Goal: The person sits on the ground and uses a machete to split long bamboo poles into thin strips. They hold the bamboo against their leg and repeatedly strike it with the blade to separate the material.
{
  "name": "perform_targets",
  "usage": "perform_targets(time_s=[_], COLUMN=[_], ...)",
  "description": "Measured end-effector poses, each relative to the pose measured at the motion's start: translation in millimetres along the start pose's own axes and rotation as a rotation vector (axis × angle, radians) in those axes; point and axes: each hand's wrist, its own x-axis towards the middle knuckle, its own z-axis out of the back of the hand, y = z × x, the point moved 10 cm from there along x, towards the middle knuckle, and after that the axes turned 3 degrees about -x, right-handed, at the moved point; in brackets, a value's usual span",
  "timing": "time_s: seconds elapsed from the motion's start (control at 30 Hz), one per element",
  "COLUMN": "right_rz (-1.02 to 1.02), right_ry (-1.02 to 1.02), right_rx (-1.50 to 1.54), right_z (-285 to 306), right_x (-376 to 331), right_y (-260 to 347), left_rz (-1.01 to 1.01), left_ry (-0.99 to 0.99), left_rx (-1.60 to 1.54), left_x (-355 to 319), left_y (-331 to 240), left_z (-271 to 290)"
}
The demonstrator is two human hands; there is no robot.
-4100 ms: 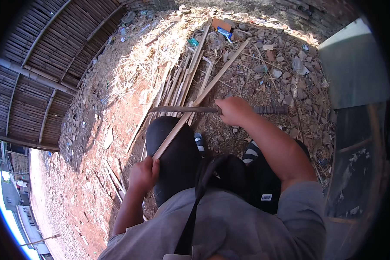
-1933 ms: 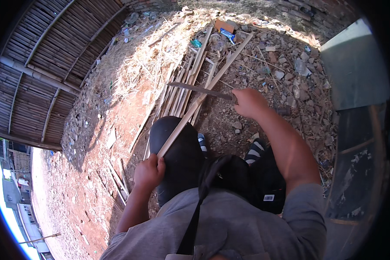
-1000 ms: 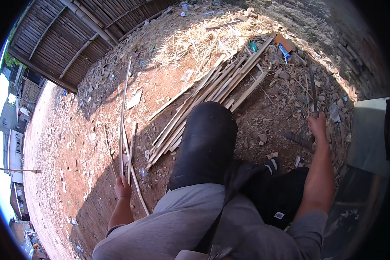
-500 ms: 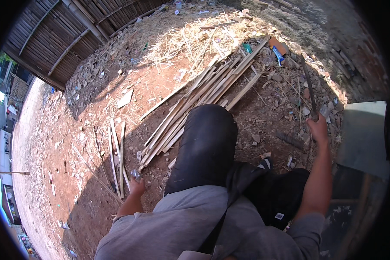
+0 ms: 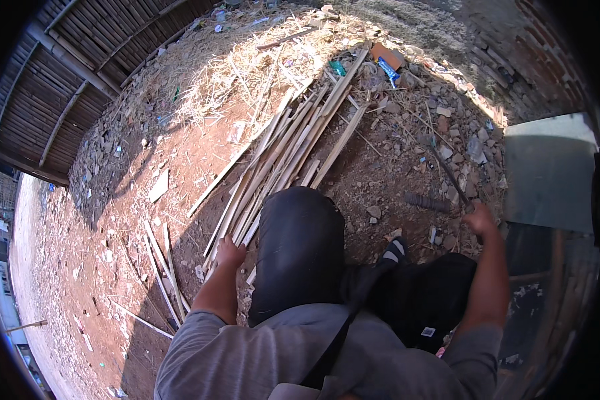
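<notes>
While the person crouches over the red dirt ground (image 5: pixel 113 220), the head view shows the job looking barely under way: the loose bundle of long pale split bamboo strips (image 5: pixel 283 160) lies fanned out, running from beside the knee toward the far straw-littered edge of the ground, and I'd judge most of it unworked, though I cannot tell worked strips from raw ones. A few thinner pale slivers (image 5: pixel 163 267) lie apart on the dirt, nearer the left edge. The left hand (image 5: pixel 230 253) is down on the near ends of the strips, fingers (image 5: pixel 225 261) curled over them in a loose clasp, touching the wood; whether one strip is actually lifted free, I cannot tell. Out on the other side, the right hand (image 5: pixel 481 220) is clenched around the handle of a long dark blade-like tool (image 5: pixel 447 172), which points away over the rubble of broken grey stones (image 5: pixel 447 127) toward the far right corner. Tool gripped, strips under the left palm, so by my reading the bulk of the work is left.
</notes>
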Motion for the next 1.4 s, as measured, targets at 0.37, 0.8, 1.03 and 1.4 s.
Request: perform_targets(time_s=[0.37, 0.8, 1.03, 1.4], right_rz=[-0.095, 0.021, -0.024, -0.031], right_ry=[0.131, 0.094, 0.162, 0.190], right_rx=[0.032, -0.120, -0.101, -0.111], right_z=[-3, -22, -15, -28], right_x=[6, 3, -1, 9], right_y=[37, 38, 70, 59], left_rz=[0.091, -0.310, -0.327, -0.341], left_ry=[0.317, 0.211, -0.073, -0.042], left_rx=[0.046, 0.037, 0.073, 0.183], left_x=[54, 130, 116, 133], left_y=[-15, -111, -156, -169], left_z=[-96, -75, -45, -51])
